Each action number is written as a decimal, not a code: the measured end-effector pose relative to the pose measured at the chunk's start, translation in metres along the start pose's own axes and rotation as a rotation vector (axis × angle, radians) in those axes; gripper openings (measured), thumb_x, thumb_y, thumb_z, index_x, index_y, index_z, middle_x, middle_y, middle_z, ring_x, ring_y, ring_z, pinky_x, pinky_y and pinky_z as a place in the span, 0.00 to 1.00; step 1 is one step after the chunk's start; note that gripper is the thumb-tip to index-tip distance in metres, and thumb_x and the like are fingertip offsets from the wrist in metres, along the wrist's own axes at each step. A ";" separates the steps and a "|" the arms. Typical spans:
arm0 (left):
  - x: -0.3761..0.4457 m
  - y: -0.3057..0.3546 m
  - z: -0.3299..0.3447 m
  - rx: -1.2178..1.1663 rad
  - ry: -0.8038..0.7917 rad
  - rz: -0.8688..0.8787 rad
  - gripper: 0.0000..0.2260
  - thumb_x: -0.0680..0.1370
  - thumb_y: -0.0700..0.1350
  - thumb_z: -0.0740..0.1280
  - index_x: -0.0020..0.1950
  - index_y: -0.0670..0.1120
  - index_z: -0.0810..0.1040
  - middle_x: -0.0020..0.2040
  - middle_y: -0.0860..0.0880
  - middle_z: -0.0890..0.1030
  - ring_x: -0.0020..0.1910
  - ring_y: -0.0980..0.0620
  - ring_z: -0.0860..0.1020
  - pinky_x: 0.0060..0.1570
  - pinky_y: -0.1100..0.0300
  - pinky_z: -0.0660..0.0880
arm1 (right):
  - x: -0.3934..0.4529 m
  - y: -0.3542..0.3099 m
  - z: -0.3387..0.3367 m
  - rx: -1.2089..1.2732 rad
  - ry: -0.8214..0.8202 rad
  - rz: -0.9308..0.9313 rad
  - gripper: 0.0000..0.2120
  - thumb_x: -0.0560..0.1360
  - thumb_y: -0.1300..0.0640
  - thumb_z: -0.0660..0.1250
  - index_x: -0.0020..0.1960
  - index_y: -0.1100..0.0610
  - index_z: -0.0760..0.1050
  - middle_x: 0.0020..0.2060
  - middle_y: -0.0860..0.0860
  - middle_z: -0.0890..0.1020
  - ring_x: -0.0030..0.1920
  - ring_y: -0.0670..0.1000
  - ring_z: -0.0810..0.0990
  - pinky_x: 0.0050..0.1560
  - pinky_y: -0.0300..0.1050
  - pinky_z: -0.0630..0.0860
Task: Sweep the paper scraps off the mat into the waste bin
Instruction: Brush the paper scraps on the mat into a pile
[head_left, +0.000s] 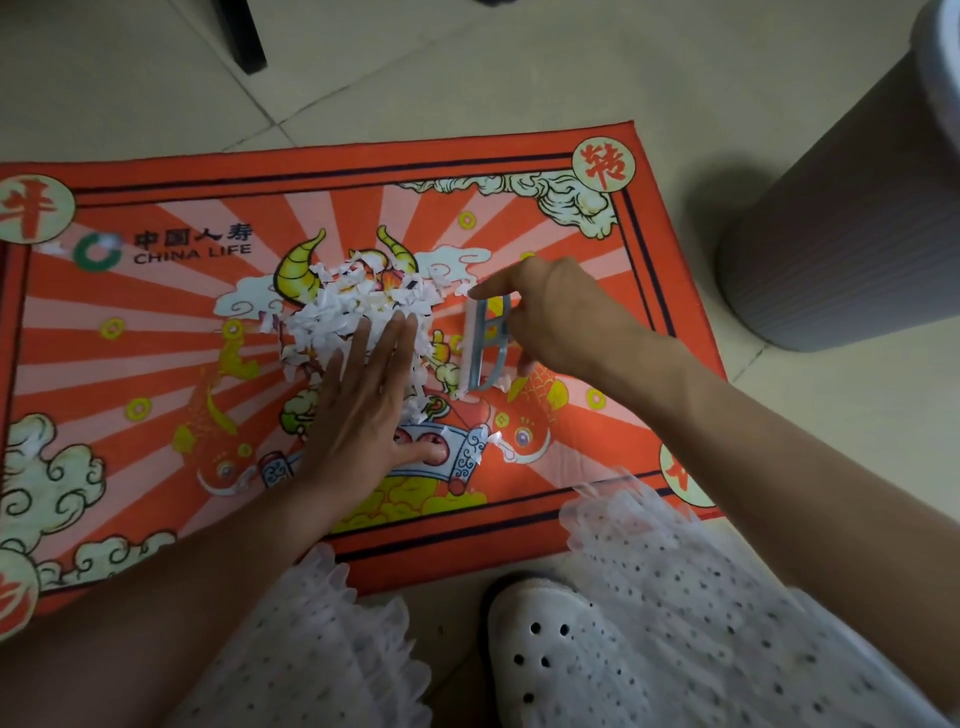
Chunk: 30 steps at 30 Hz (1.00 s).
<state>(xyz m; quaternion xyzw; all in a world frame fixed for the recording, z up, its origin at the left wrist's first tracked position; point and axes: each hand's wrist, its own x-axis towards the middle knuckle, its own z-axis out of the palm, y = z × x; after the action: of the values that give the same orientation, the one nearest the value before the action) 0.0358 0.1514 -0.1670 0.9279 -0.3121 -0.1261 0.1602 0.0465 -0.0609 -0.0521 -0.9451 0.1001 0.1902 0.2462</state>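
Red mat (156, 322) lies on pale tiled floor (130, 78) (grey waste bin (841, 223) beside).

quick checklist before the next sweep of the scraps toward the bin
1. White paper scraps gathered in one pile: ok, though a few strays lie near the scroll picture.
2. Left hand flat against the pile: ok.
3. Right hand has a grip on the small blue-framed brush: ok.
4. Brush standing right of the pile: ok.
5. Grey ribbed waste bin off the red printed mat, to the right: ok.
6. Bin opening clear: cannot tell.
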 end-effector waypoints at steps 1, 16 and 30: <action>0.000 0.000 0.000 -0.004 -0.001 0.002 0.58 0.65 0.64 0.74 0.80 0.48 0.40 0.81 0.50 0.41 0.79 0.46 0.38 0.75 0.40 0.44 | 0.000 0.000 0.000 0.007 -0.002 0.003 0.24 0.75 0.67 0.57 0.66 0.50 0.75 0.47 0.58 0.83 0.27 0.46 0.81 0.23 0.35 0.66; 0.002 0.006 0.003 0.031 -0.040 0.012 0.58 0.65 0.64 0.74 0.80 0.48 0.40 0.81 0.50 0.40 0.79 0.45 0.38 0.76 0.42 0.43 | -0.020 0.052 -0.026 -0.261 -0.110 0.162 0.34 0.71 0.69 0.69 0.72 0.46 0.68 0.57 0.56 0.81 0.53 0.56 0.82 0.53 0.52 0.79; 0.001 0.007 0.004 0.020 -0.032 0.013 0.56 0.66 0.64 0.74 0.81 0.47 0.41 0.81 0.49 0.41 0.79 0.45 0.38 0.76 0.44 0.42 | -0.005 0.028 -0.002 -0.242 -0.088 0.050 0.32 0.76 0.67 0.61 0.75 0.45 0.63 0.61 0.57 0.77 0.55 0.58 0.80 0.41 0.44 0.72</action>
<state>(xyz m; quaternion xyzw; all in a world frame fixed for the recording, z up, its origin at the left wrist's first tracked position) 0.0315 0.1444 -0.1679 0.9253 -0.3219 -0.1367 0.1470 0.0344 -0.0851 -0.0602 -0.9559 0.0892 0.2481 0.1298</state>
